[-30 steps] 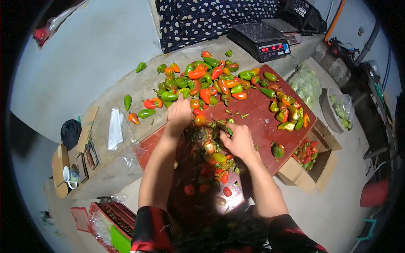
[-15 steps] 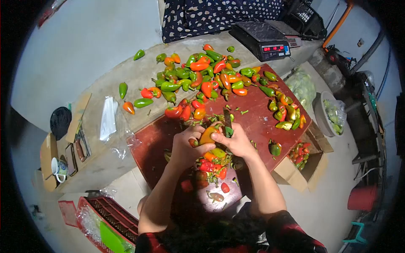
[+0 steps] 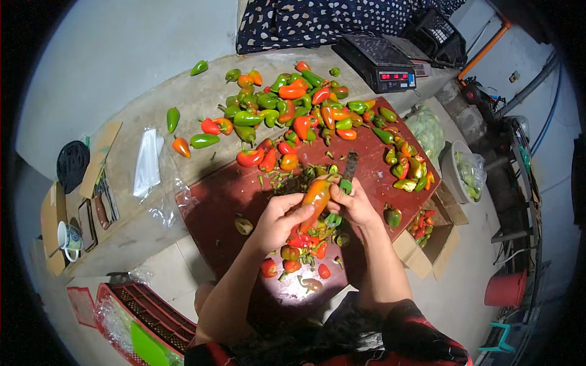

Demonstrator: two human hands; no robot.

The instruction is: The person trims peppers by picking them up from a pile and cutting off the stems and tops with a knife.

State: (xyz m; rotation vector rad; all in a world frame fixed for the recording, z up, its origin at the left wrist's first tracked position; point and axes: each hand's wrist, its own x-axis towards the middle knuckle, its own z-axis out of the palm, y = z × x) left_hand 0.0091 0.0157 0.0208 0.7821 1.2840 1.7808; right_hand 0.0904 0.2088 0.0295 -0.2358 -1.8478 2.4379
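My left hand point(image 3: 278, 221) is closed around an orange pepper point(image 3: 315, 198), its stem end tilted up and to the right. Closed on the green handle of a small knife point(image 3: 350, 166), my right hand point(image 3: 356, 206) touches the pepper's stem end with its fingertips. The dark, dirty-looking blade points up, away from me. Below the hands, cut red and orange pepper pieces point(image 3: 298, 239) and green stem bits lie in a pile on the red table point(image 3: 207, 213). Stem scraps point(image 3: 278, 183) are scattered just beyond the hands.
Green, red and orange peppers point(image 3: 247, 118) are heaped at the back, with a smaller pile point(image 3: 400, 160) at right. A digital scale point(image 3: 390, 76) stands on the ledge. Right of the table are a cardboard box point(image 3: 448, 244) and a basin point(image 3: 458, 168). Red crates point(image 3: 146, 311) sit at lower left.
The pepper is now held more upright and shows more of its length. My right hand has turned, and the knife blade has moved right. The whole view has shifted slightly.
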